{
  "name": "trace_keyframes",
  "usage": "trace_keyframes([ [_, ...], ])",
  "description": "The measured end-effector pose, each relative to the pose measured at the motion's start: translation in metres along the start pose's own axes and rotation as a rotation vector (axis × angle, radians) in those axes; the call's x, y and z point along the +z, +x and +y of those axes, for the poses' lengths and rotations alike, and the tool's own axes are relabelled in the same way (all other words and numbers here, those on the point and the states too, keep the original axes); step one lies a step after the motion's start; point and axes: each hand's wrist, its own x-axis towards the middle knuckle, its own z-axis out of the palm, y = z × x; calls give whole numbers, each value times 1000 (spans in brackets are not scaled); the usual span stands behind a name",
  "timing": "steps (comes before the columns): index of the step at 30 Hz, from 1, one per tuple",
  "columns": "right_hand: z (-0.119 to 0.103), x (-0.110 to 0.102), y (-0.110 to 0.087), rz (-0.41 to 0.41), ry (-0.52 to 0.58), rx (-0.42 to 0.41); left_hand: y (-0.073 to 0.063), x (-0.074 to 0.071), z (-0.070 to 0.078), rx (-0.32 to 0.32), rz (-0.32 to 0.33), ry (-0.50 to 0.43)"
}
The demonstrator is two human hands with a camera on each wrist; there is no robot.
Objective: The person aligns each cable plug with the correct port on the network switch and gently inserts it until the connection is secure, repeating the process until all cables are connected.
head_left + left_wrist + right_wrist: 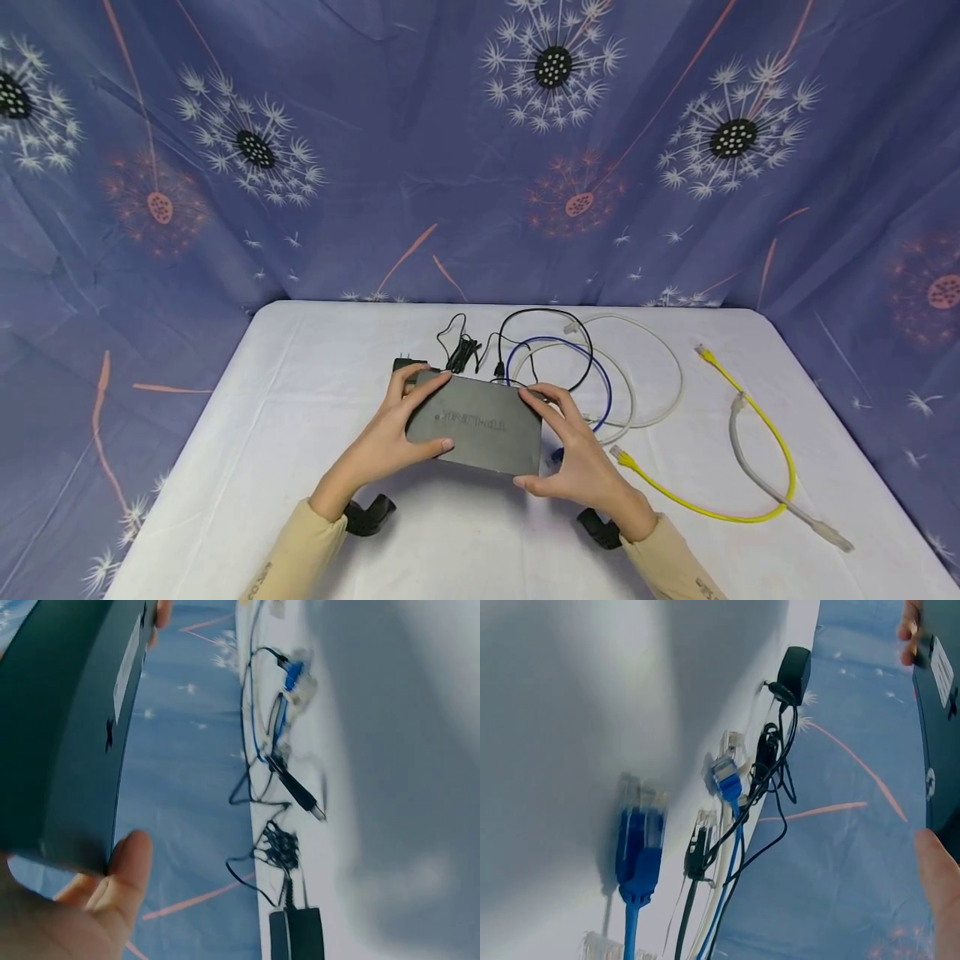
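Observation:
A dark grey network switch [480,421], its embossed lettering upside down in the head view, is held up over the white table between both hands. My left hand [393,429] grips its left end, thumb on the near side of the top and fingers at the far edge. Its right end is gripped by my right hand [573,446], fingers at the far corner and thumb at the near one. A white label [127,671] shows on the switch in the left wrist view. Behind it, partly covered, lies a black power adapter [409,364] with a bundled cord [462,355].
Right of the switch lie a coiled black cable [551,311], a blue network cable [609,396] and a whitish one [681,379]. Farther right, a yellow network cable [787,454] crosses a short grey one [738,446]. Blue plugs [640,851] rest on the table. A patterned curtain [420,150] hangs behind.

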Motion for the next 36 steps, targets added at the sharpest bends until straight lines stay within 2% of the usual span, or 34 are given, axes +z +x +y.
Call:
trace_keyframes([
  [11,-5,7,3,128,37,2,1,3,15,-114,178,-70],
  [17,-5,13,7,232,69,-81,1,7,21,-156,295,-171],
  [19,-14,12,11,255,76,-100,2,7,23,-156,322,-192],
  [20,-20,10,13,263,81,-103,2,7,24,-153,331,-202],
  [23,-33,7,16,281,81,-99,1,1,41,-164,326,-241],
  [27,-21,15,13,327,56,-105,-1,-4,61,-188,304,-282],
  [30,-11,22,11,369,27,-104,-1,0,54,-180,330,-319],
  [36,-16,28,15,434,14,-72,1,17,32,-141,413,-500],
])
